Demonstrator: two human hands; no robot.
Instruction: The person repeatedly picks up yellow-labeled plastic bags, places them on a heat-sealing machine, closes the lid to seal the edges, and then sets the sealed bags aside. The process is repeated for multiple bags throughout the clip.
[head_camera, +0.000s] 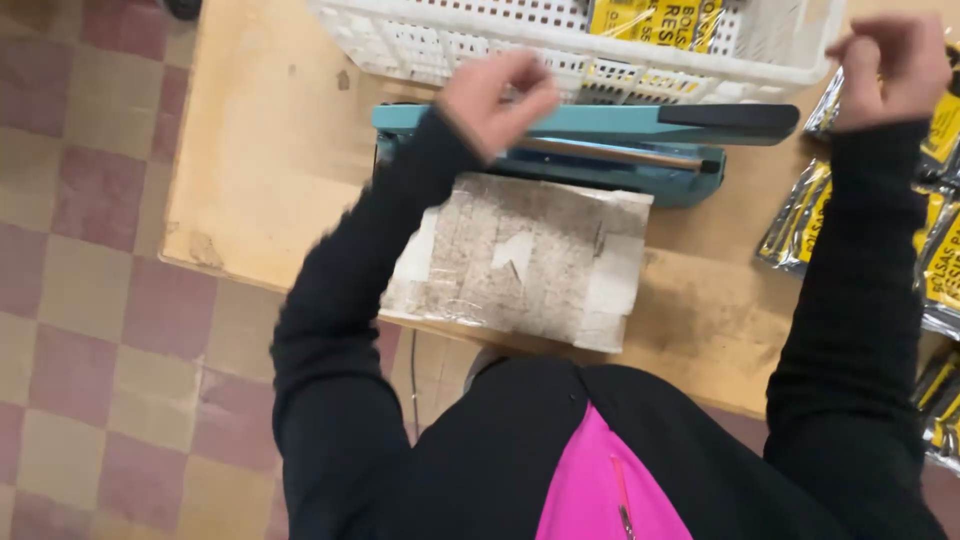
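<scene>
- White perforated plastic basket (420, 40): at the far table edge, beyond my left hand (495, 100), stretching towards my right hand (890, 65).
- Worn cardboard pad (520, 260), grey and covered in clear tape: lying flat nearer to me than my left hand, between my forearms.
- Pale wooden table (270, 160), scuffed and stained: under both hands.
- Chequered floor tiles (90, 300), maroon and tan: well out to the left of my left hand.
- Thin cable (413, 370): hanging below the near table edge.
</scene>
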